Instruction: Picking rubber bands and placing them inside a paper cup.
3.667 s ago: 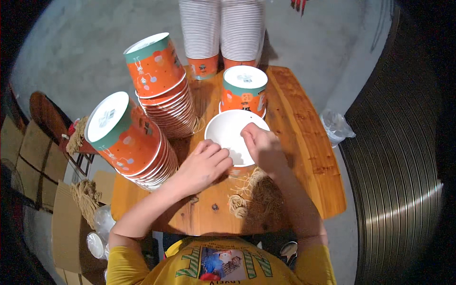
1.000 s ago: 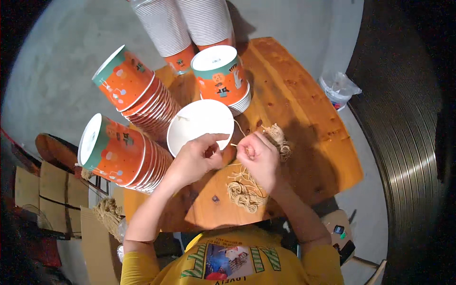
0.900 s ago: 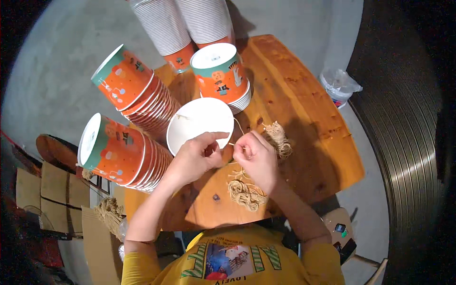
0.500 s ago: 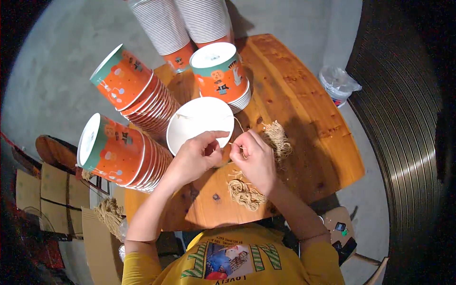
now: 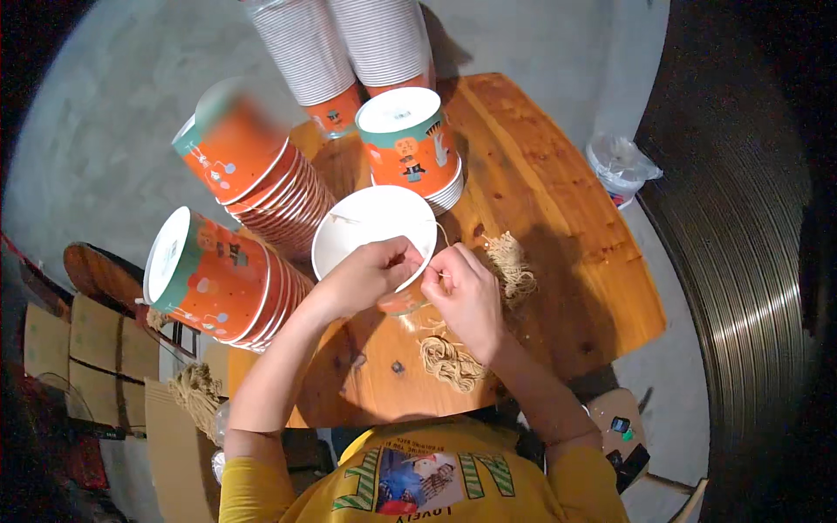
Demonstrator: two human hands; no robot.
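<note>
An orange paper cup with a white inside stands upright on the wooden table. My left hand pinches its near rim. My right hand is closed just right of the rim, pinching a thin tan string that runs up along the cup's edge. A bundle of short tan strings lies right of my right hand, and another bundle lies below it near the table's front edge.
Stacks of orange cups lie tilted at the left and upper left. An upright stack stands behind the cup. Tall white-ribbed stacks rise at the back. A plastic bag sits on the floor right; cardboard boxes left.
A few seconds ago both hands lay over the cup's rim. Since then my right hand has drawn off to the right and now pinches a string by the rim; the camera view shifted.
</note>
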